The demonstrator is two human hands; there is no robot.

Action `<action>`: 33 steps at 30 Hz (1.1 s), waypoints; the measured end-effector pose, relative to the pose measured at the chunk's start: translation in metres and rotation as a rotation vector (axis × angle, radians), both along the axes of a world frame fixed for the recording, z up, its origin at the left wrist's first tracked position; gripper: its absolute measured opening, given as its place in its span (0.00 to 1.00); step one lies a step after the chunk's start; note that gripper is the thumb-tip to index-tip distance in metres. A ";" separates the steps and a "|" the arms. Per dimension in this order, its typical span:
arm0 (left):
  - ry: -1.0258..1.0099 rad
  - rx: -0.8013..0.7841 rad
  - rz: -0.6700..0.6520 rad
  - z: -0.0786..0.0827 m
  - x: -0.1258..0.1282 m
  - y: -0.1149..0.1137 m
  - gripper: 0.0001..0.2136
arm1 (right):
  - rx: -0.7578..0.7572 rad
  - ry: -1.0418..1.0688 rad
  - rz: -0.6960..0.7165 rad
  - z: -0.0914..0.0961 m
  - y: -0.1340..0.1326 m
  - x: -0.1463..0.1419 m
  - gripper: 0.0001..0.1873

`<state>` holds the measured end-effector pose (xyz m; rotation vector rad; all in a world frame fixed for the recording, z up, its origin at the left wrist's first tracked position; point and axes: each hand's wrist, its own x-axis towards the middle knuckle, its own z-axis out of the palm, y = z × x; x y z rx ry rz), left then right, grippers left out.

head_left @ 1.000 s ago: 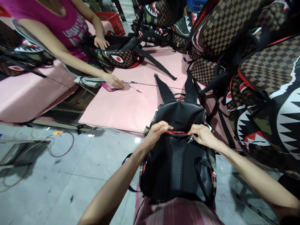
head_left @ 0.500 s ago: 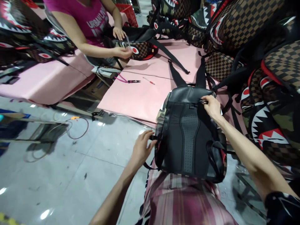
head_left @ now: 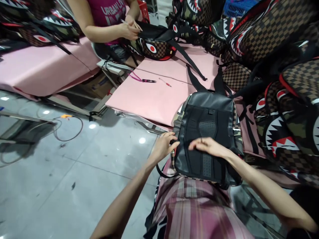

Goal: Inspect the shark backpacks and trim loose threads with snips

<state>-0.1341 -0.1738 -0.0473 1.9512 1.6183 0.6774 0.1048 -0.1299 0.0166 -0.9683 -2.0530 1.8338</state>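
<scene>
A black backpack (head_left: 191, 156) lies back panel up, its lower end on my lap and its top on the pink table. Checkered and camouflage fabric shows along its sides. At its left edge my left hand (head_left: 164, 146) pinches a short black strap (head_left: 172, 142). Over the middle of the padded back panel is my right hand (head_left: 206, 146), its fingers curled. Something small and dark shows at those fingers, too unclear to name. Two shoulder straps (head_left: 196, 79) stretch away from me across the table.
Black snips (head_left: 149, 81) on a purple cord and a red-and-white pen-like item (head_left: 165, 82) lie on the pink table (head_left: 142, 96). Across it, a person's hands (head_left: 131, 30) work at another shark-face backpack (head_left: 159, 49). More checkered backpacks (head_left: 281, 132) are piled at right.
My right hand has moved from the backpack's top right down to the middle of its back panel. My left hand stays at the left edge. The camera view has shifted.
</scene>
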 end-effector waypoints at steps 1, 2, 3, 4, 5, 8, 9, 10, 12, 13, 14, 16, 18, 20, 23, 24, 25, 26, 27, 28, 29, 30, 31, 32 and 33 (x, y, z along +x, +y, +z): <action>0.056 0.020 -0.005 0.005 0.007 0.011 0.10 | 0.080 -0.022 -0.264 -0.004 0.008 -0.003 0.19; 0.101 0.039 -0.006 0.010 0.015 0.024 0.11 | 0.152 -0.045 -0.490 -0.009 0.015 -0.005 0.19; 0.124 0.051 -0.027 0.015 0.025 0.036 0.13 | 0.195 -0.063 -0.639 -0.015 0.022 -0.007 0.19; 0.123 0.047 -0.064 0.018 0.033 0.048 0.14 | 0.206 -0.073 -0.699 -0.020 0.026 -0.008 0.18; 0.107 0.026 -0.117 0.020 0.040 0.058 0.14 | 0.199 -0.075 -0.697 -0.023 0.028 -0.006 0.18; 0.038 -0.069 -0.250 0.025 0.031 0.073 0.12 | 0.158 -0.069 -0.641 -0.025 0.018 0.012 0.17; 0.023 -0.096 -0.271 0.027 0.019 0.072 0.13 | 0.146 -0.068 -0.653 -0.023 0.012 0.022 0.17; 0.012 -0.116 -0.269 0.031 0.003 0.070 0.14 | 0.140 -0.069 -0.682 -0.022 0.006 0.032 0.17; 0.001 -0.139 -0.208 0.039 -0.031 0.062 0.15 | 0.148 -0.079 -0.762 -0.020 -0.002 0.051 0.16; 0.001 -0.133 -0.150 0.043 -0.043 0.058 0.16 | 0.162 -0.092 -0.797 -0.020 -0.005 0.057 0.16; 0.006 -0.116 -0.085 0.046 -0.049 0.054 0.16 | 0.181 -0.118 -0.813 -0.021 -0.006 0.062 0.16; 0.023 -0.072 0.005 0.046 -0.041 0.045 0.13 | 0.259 -0.223 -0.763 -0.025 -0.009 0.063 0.15; 0.068 -0.053 -0.022 0.039 -0.014 0.035 0.07 | 0.410 -0.433 -0.595 -0.029 -0.012 0.057 0.14; 0.137 -0.061 -0.112 0.029 0.015 0.024 0.08 | 0.570 -0.695 -0.390 -0.031 -0.016 0.051 0.12; 0.222 -0.061 -0.195 0.015 0.035 0.012 0.01 | 0.670 -0.937 -0.280 -0.029 -0.019 0.060 0.15; 0.241 -0.047 -0.198 0.011 0.034 0.010 0.03 | 0.680 -0.978 -0.348 -0.027 -0.020 0.072 0.16; 0.258 -0.030 -0.186 0.008 0.031 0.009 0.05 | 0.685 -1.024 -0.461 -0.023 -0.021 0.089 0.16; 0.270 -0.017 -0.169 0.005 0.027 0.008 0.06 | 0.675 -1.089 -0.595 -0.019 -0.024 0.110 0.16; 0.275 -0.002 -0.148 0.002 0.023 0.008 0.07 | 0.650 -1.165 -0.724 -0.014 -0.029 0.132 0.16; 0.275 0.011 -0.128 0.000 0.020 0.009 0.08 | 0.613 -1.238 -0.820 -0.008 -0.036 0.154 0.16; 0.270 0.022 -0.115 -0.002 0.019 0.009 0.08 | 0.585 -1.277 -0.879 -0.003 -0.045 0.173 0.17; 0.265 0.033 -0.112 -0.003 0.019 0.009 0.08 | 0.585 -1.264 -0.919 0.002 -0.054 0.188 0.17; 0.267 0.044 -0.112 -0.004 0.020 0.008 0.08 | 0.611 -1.196 -0.936 0.005 -0.064 0.197 0.17; 0.281 0.057 -0.113 -0.003 0.022 0.007 0.08 | 0.654 -1.086 -0.935 0.006 -0.071 0.201 0.17; 0.305 0.070 -0.115 -0.002 0.025 0.007 0.08 | 0.697 -0.966 -0.916 0.006 -0.076 0.198 0.16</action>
